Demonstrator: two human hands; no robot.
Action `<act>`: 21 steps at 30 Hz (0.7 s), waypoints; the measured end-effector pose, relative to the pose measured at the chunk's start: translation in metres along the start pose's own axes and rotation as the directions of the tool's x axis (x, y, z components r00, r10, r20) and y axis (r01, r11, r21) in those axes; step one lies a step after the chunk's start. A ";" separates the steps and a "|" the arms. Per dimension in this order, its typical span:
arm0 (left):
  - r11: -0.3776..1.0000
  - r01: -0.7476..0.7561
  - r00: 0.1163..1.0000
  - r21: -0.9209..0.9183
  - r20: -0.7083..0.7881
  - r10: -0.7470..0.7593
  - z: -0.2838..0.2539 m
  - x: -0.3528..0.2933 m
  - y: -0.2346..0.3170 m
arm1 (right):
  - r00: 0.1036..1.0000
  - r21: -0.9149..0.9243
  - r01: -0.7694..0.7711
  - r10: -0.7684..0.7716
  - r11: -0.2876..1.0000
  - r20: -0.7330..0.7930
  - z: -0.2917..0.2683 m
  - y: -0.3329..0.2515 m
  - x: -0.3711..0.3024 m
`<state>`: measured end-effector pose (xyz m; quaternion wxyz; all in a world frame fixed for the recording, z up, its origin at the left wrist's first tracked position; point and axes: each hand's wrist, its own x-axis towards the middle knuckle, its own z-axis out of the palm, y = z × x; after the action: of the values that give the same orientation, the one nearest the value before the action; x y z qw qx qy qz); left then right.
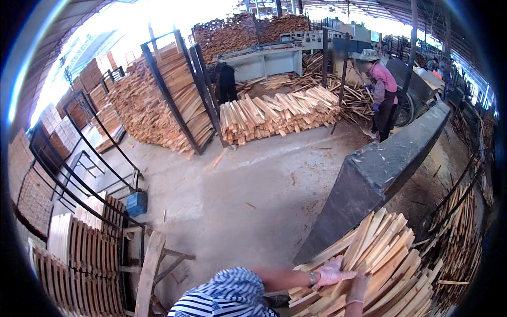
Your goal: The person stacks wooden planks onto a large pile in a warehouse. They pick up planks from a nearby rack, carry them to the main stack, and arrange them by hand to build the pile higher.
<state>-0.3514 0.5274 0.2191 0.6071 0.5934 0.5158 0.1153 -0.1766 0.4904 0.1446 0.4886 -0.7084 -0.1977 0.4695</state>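
Note:
A large heap of pale wooden strips (388, 248) lies at the lower right, most of them pointing away from me. My left hand (330, 271), in a light glove with a band at the wrist, is closed around strips at the near left part of the heap. Close beside it, my right hand (358, 288), also gloved, grips strips from the near side. Its fingers are partly hidden among the wood. My striped left sleeve (227, 293) shows at the lower edge.
A long dark metal chute (364, 174) stands beyond the heap. Stacked strips (280, 113) lie farther back, near a person (383, 95) in pink. Black upright frames (174, 100), a blue box (137, 204) and a wooden trestle (150, 269) stand left. More strips (457, 243) lie far right.

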 end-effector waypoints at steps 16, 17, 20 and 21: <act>0.801 0.154 0.943 -0.579 0.329 0.057 0.079 0.009 0.026 | 0.880 -0.170 0.102 -0.010 0.980 0.475 -0.149 0.011 0.000; 0.791 0.160 0.973 -0.591 0.228 -0.027 0.099 0.024 0.011 | 0.885 -0.394 0.270 -0.065 0.879 0.462 -0.157 0.036 0.014; 0.717 0.219 0.972 -0.662 0.210 -0.102 0.113 0.037 -0.012 | 0.903 -0.765 0.423 -0.299 0.486 0.309 -0.164 0.091 0.035; 0.715 0.211 0.975 -0.667 0.200 -0.101 0.104 0.029 -0.007 | 0.949 -0.616 0.305 -0.182 0.726 0.256 -0.144 0.064 0.010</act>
<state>-0.2621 0.4846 0.1745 0.8270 0.2891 0.4385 0.2006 -0.0595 0.3962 0.0956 0.2508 -0.7560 -0.4822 0.3646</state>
